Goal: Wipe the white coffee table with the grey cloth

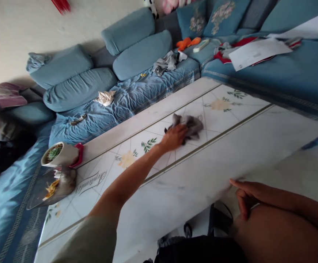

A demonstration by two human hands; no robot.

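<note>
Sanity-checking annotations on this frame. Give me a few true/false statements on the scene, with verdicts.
The left hand presses a crumpled grey cloth onto the white tiled tabletop: true.

The right hand grips the same cloth: false, it is well away from the cloth, beyond the table's near edge.

A clear glass plate with food scraps lies beside a white ceramic bowl of greens: true.

An orange soft object lies on the tabletop: false, it is on the blue fabric sofa.
</note>
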